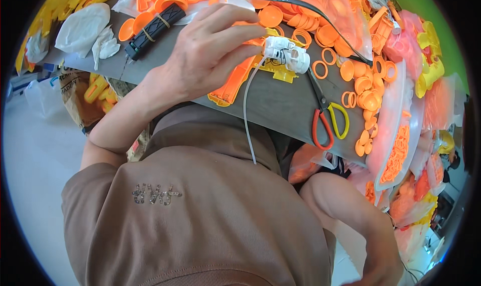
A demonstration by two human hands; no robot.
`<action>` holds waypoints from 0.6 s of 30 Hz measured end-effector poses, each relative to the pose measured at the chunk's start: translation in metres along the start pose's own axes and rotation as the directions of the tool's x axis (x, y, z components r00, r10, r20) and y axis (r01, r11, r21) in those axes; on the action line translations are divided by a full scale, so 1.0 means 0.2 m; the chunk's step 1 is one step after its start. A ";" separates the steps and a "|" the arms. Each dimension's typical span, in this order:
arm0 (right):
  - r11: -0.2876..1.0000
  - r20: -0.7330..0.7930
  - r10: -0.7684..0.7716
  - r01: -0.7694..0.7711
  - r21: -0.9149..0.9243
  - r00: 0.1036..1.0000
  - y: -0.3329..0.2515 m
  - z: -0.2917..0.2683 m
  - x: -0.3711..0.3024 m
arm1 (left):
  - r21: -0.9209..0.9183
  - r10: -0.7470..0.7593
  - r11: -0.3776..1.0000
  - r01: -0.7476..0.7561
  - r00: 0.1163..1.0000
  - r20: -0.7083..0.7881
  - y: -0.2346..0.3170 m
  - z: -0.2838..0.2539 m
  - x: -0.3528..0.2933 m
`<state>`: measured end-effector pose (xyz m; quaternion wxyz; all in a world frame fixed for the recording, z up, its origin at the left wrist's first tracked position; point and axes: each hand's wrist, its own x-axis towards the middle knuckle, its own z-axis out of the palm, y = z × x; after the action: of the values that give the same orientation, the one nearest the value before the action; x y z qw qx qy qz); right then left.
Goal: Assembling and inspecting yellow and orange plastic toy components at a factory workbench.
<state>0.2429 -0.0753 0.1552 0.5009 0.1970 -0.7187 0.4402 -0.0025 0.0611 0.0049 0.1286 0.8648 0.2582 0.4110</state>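
Note:
My left hand (213, 53) reaches over the table with its fingers bent. Its fingertips meet the left end of a white plastic mechanism (286, 54) with thin dark wires; my thumb is hidden. A thin translucent tube (245, 103) hangs from the mechanism past the table edge. Beneath the mechanism a yellow plastic part (284, 76) shows, and an orange plastic shell (231, 85) lies below my hand. Scissors (323, 105) with one red and one yellow handle lie to the right. My right arm bends down at the lower right, its hand out of view.
Orange rings and caps (368, 93) cover the table's right side. A bag of orange parts (330, 15) sits at the back, beside a black strap (310, 8). A black rod-shaped part (155, 30) with rubber bands and a white plastic bag (82, 29) lie at the left.

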 end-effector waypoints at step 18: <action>0.920 0.159 -0.025 0.085 -0.383 0.987 0.01 -0.02 -0.02 | -0.254 0.457 0.890 -0.379 0.745 0.487 0.21 0.17 -0.17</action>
<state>0.2451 -0.0721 0.1515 0.4864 0.1467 -0.8216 0.2587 0.0200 0.0069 -0.0198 0.1595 0.9688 -0.0179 0.1890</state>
